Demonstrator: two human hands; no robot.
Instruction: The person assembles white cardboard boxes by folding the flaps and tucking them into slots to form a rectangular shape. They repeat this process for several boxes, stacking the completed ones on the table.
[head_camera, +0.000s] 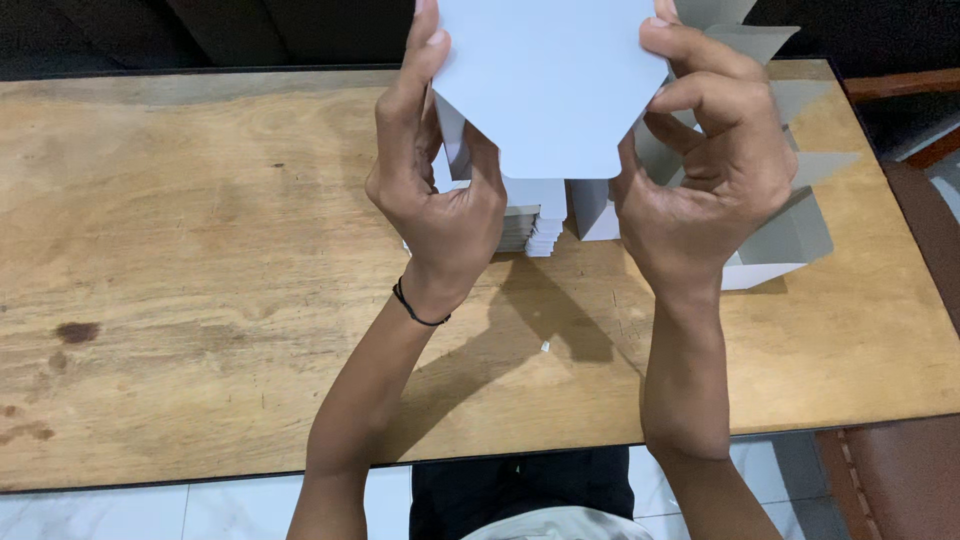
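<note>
Leftmost, the wooden table (200, 250) shows a bare, stained surface. Moving inward, the left hand (440, 190), with a dark band at its wrist, pinches the left edge of a flat white card sheet (550, 80), thumb in front and fingers curled behind, so the sheet stands upright and facing the camera. It is held well above the table, its tapered lower flap pointing down between the two hands. Under it, on the table, lies a stack of flat white cards (535, 215), close enough to draw from without reaching. Next, the right hand (710, 170) grips the sheet's right edge the same way, thumb on top and fingers bent, which keeps the sheet taut and level from both sides. Farthest right, folded white boxes (790, 230) with open flaps sit together near the table's edge, apart from the stack.
</note>
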